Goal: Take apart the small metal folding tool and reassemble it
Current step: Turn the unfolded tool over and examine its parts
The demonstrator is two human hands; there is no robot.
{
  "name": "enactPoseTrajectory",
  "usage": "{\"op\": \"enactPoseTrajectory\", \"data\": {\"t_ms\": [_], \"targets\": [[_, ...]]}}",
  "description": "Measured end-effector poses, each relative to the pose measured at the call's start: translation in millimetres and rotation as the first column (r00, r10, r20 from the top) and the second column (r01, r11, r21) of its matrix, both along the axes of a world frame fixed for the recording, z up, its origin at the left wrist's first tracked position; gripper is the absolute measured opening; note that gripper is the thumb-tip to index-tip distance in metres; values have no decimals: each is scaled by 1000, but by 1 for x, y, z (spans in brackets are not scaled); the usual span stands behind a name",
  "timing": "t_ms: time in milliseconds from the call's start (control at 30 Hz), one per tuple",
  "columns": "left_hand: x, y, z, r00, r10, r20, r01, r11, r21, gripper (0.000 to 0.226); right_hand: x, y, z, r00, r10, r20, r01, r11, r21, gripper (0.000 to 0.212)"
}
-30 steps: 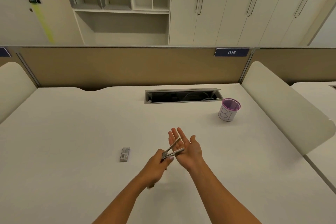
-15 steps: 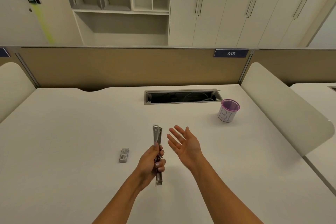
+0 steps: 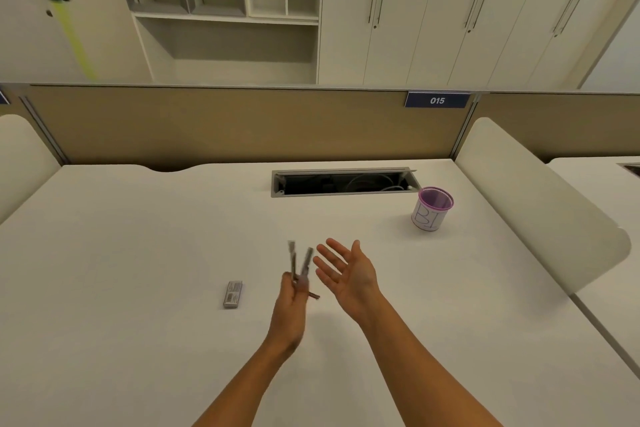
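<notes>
White desk point(image 3: 138, 253). L hand point(image 3: 292, 295) clamped on folding tool point(image 3: 300, 265), arms splayed, blurred, near centre; R hand point(image 3: 346, 270) open, empty, just right. Likely mid-disassembly; next needs R to pinch one arm.

the small silver metal folding tool point(image 3: 298, 263) is blurring into streaks, so its parts are not telling apart, and the left hand point(image 3: 293, 295) is hiding its lower end. the print on the small grey flat packet point(image 3: 233, 294) is showing too small to read. both forearms are running off the bottom edge.
</notes>
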State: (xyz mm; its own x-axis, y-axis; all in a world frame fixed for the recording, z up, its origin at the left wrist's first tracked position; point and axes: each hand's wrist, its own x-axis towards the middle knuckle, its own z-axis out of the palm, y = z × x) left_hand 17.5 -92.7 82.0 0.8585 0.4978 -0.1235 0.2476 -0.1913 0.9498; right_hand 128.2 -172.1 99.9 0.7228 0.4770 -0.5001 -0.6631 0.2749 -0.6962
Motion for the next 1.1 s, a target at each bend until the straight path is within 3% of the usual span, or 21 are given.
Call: {"op": "enactPoseTrajectory", "data": {"t_ms": [67,100,233,367,400,467,500,600,700,800,833,900,967,1000,1067,1100], "targets": [[-3,2,-8,968,-179,-174,233,897,375,33,-4,2,-3,999,1,-43,0,1000,22,60],[-3,1,-10,955,-205,-212,280,856,434,35,-5,2,-5,999,4,-52,-2,1000,27,60],[-1,3,-7,994,-77,-81,99,943,318,23,0,-1,-8,1000,5,-3,-5,1000,11,58],[-2,2,-14,956,-232,-180,283,894,348,21,2,0,-5,983,117,138,-102,988,-112,54],[-1,0,-15,949,-259,-182,301,916,265,21,1,0,-5,975,148,167,-122,980,-158,53],[0,-1,-12,965,-219,-143,214,975,-54,27,2,0,-6,973,138,186,-102,976,-192,52],[0,1,-10,973,-190,-132,157,961,-226,30,3,0,-7,977,109,184,-73,979,-188,52],[-3,12,-10,986,-155,-62,86,790,-607,35,6,-5,-9,984,63,169,-30,981,-192,50],[-6,20,-13,984,-180,-7,116,662,-740,34,8,-10,-13,987,55,150,-24,979,-204,49],[-4,23,-17,982,-189,-24,106,648,-754,34,7,-9,-16,989,50,140,-20,977,-213,47],[-2,22,-18,983,-177,-55,81,675,-733,34,7,-8,-17,989,53,137,-22,976,-218,46],[3,19,-20,974,-145,-173,17,813,-582,34,7,-8,-19,990,54,134,-22,972,-234,45],[5,17,-27,944,-99,-314,28,974,-224,31,8,-9,-20,990,50,128,-16,966,-257,43],[4,19,-34,925,-88,-368,103,994,22,27,8,-10,-21,991,46,125,-11,964,-267,42],[-1,24,-48,863,-81,-498,317,855,410,23,8,-13,-23,992,42,118,-7,958,-287,40],[-2,26,-53,840,-64,-538,376,785,492,23,8,-15,-24,992,43,116,-6,954,-299,39]]}}
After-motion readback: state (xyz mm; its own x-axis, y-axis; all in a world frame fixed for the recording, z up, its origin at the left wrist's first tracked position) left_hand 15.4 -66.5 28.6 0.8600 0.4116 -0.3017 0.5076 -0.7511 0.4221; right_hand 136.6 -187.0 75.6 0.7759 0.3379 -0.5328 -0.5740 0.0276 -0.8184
